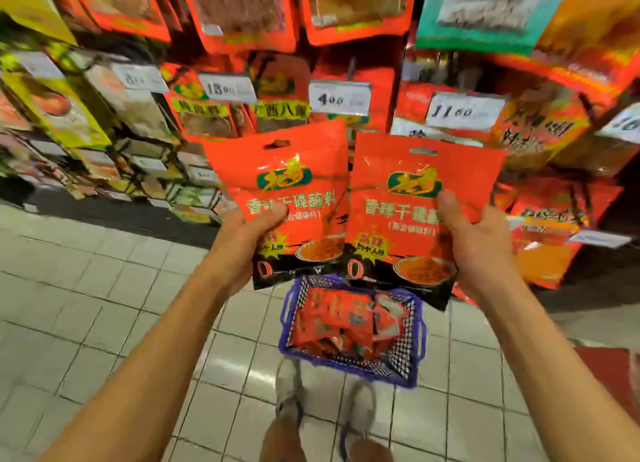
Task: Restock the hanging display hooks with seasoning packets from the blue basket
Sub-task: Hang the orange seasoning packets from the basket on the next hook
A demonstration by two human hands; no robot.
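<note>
Just above both sets of fingers, two flat red-and-black plastic seasoning packets stand upright, one per hand. My left hand (242, 250) pinches the left packet (287, 202) at its lower left edge, thumb across the printed face, remaining fingers hidden behind. My right hand (481, 240) pinches the right packet (415, 216) at its right edge in the same way, thumb on the face. Both grips are narrow, closed on thin film; nothing else is held.

Long axis of each packet runs vertical, hang-hole end uppermost. The left packet's slot (277, 144) and the right packet's slot (423, 151) sit well above my thumbs, at the far end from the grip. The right packet's inner edge overlaps the left one slightly in view; whether they touch I cannot tell.

Beyond and above the fingers, a wall of hanging orange-red packets (349, 11) with white price tags (340, 98) fills the display. Individual hooks are blurred; I cannot pick out the target hook or which hand is nearer to it.

Below the fingers, on the pale tiled floor (104, 288), the blue plastic mesh basket (405, 371) lies near my feet, with more red packets (346, 319) inside.

Judgement: the next move depends on lining a slot up with a hook tip, so the hole must lead and the packet face stay square. Gripping low leaves the top free but floppy.
</note>
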